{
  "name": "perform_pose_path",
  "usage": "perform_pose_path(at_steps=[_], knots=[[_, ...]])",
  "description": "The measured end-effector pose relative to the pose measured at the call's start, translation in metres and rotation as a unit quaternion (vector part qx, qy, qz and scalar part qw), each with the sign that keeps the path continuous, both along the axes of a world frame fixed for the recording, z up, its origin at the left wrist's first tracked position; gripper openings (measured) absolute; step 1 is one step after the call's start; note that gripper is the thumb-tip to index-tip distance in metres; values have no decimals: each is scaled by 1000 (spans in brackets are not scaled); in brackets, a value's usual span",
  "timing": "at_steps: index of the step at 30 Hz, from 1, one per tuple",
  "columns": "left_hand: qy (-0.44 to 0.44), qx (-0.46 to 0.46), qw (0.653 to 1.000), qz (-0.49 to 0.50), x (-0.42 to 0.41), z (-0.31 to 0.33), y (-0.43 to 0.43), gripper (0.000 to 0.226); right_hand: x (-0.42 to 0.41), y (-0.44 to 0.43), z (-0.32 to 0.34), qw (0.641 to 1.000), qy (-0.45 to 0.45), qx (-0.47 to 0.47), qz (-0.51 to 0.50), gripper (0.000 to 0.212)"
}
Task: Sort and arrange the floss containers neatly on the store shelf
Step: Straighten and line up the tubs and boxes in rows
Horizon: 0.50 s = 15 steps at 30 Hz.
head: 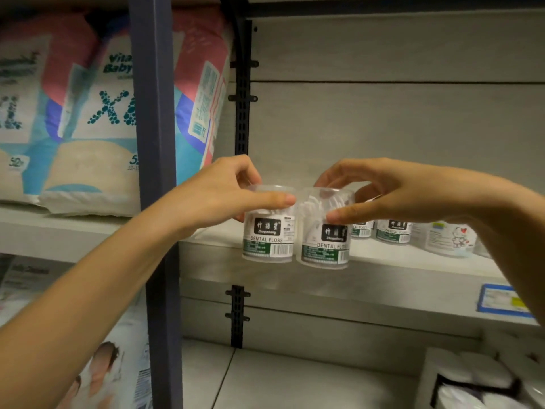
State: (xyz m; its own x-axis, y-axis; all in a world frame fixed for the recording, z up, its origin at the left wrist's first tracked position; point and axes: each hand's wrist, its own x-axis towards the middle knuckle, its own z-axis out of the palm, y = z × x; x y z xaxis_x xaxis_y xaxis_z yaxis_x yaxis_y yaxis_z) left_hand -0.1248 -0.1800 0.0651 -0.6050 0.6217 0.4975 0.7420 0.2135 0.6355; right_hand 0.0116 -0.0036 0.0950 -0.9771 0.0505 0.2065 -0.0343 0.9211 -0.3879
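A pale grey shelf (pixel 398 256) runs across the right of the view, backed by a grey wall panel. A dark upright post (pixel 153 113) separates it from the bay on the left, where big diaper packs (pixel 97 113) in pink, blue and white fill the space.

Two bare forearms reach in from the lower corners. The left hand (pixel 227 193) grips the top of the left floss container (pixel 269 237), thumb in front and fingers curled over the lid. The right hand (pixel 392 190) grips the right floss container (pixel 324 246) the same way, its thumb pressed on the front above the label.

Both are clear tubs marked "DENTAL FLOSS", with black and green labels. They sit side by side, touching or nearly so, at the shelf's front edge. The right one tilts slightly, and whether their bases rest on the board cannot be told.

Behind the right hand, more floss tubs (pixel 393 231) stand upright on the shelf, next to a clear tub with a cartoon label (pixel 451 239). A blue price tag (pixel 501 301) is fixed to the shelf's front lip.
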Motion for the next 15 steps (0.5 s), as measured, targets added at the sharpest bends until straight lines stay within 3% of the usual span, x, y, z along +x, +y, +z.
perform_pose_path(at_steps=[7, 11, 15], knots=[[22, 44, 999, -19, 7, 17, 30, 75, 25, 15, 18, 996, 59, -2, -63, 49], [42, 47, 998, -21, 16, 17, 74, 60, 46, 48, 27, 986, 98, 51, -121, 48], [76, 18, 997, 0, 22, -2, 114, 50, 48, 79, 7, 979, 69, 126, -142, 51]])
